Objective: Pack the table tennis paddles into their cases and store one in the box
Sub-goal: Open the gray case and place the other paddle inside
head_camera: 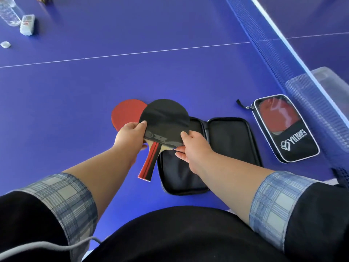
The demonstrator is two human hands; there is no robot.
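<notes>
At the bottom of the frame, two bare forearms with rolled plaid cuffs reach up over the blue table (132,76). At centre, the left hand (130,137) pinches the black paddle (166,121) by its left edge, thumb on top; the right hand (192,146) grips its right edge, lower fingers loosely spread. The paddle hangs over the left part of the open case (222,148), which lies flat. Behind it, left of centre, a red paddle (126,114) rests on the table. At right, a zipped case (285,129) holds another paddle, beside the net (283,53). A clear box (328,78) shows behind the net. A bottle (9,12) stands upper left.
</notes>
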